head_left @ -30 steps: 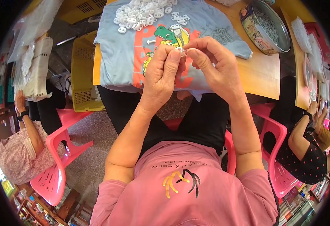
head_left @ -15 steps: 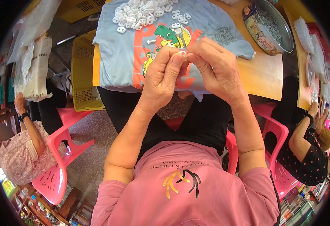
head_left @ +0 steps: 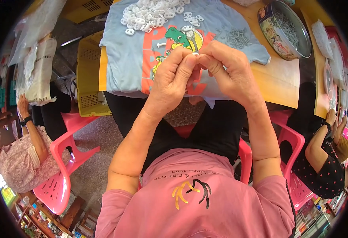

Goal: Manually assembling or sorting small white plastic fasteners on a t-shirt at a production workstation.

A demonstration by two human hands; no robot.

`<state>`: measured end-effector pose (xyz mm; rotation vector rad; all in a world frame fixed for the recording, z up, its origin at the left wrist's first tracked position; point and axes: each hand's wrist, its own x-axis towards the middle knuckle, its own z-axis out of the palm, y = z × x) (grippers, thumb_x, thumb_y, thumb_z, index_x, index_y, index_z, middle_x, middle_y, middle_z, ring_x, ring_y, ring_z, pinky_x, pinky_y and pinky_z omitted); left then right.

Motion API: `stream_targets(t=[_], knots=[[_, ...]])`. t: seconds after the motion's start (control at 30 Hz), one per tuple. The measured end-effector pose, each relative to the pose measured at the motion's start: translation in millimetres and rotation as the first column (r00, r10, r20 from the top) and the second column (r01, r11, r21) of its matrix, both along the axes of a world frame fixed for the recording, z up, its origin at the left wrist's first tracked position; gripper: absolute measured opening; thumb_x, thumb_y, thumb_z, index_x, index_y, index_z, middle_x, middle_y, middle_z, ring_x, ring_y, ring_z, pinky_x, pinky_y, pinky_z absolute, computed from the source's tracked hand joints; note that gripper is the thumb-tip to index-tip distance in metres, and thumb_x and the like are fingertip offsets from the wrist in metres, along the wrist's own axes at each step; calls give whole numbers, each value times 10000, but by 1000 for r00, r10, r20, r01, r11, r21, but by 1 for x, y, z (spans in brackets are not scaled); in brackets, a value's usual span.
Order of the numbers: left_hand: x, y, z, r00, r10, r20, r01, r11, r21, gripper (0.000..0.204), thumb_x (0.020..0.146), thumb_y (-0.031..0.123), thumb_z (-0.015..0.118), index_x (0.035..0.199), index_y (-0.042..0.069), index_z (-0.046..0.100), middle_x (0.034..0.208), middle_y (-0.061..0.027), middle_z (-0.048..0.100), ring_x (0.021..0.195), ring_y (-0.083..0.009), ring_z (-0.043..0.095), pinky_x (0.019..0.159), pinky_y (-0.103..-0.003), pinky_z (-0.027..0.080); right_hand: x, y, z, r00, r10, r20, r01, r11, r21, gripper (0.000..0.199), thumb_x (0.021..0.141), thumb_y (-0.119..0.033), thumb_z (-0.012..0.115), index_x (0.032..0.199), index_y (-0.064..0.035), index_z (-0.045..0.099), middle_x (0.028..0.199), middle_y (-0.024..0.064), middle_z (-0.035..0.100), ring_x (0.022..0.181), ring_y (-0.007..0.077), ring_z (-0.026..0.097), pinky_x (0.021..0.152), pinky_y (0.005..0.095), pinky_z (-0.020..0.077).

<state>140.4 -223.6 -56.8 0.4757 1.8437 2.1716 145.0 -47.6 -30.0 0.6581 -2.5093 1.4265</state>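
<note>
Both hands raised over lap, fingertips meeting: left hand [head_left: 172, 77] and right hand [head_left: 227, 71] pinch one small white piece [head_left: 195, 53], mostly hidden. Held close for sight; loose white rings [head_left: 154, 14] heaped on tabletop [head_left: 277, 81] cloth [head_left: 134, 51].

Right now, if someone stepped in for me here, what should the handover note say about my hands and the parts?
Left hand and right hand: fingertips pinched together over the table edge on something small, too hidden to identify.
Parts: pile of white plastic pieces at the far side of the blue printed T-shirt spread on the table; small grey metal parts on its right; round tin beyond.
Done: cannot tell.
Left: the white pile looks large.
</note>
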Motion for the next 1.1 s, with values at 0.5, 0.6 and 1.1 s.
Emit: stream_targets(t=[0.5,0.6,1.1], knots=[[3,2,-6,998,47,49,-53,988,144,221,1054,208,445,894,72,514,725,32,511,602,-34,409,530,-203,354,6,-4,6,991,-63,-120,73,994,79,109,962,-93,576,980,13,592,791,119,593,693,262,591,631,325,475],[4,2,-6,1000,30,2,-30,993,117,200,1053,186,446,913,60,513,735,30,503,626,-38,405,550,-206,353,6,-5,5,996,-47,-75,54,994,97,93,952,-79,584,966,13,587,803,127,592,705,287,591,631,332,473],[4,2,2,999,10,-35,-9,1000,9,151,1040,158,476,980,36,542,734,15,494,656,-61,421,588,-227,379,-1,2,11,996,58,-67,-51,994,95,99,929,-66,601,905,19,558,714,113,516,622,265,533,565,341,419]])
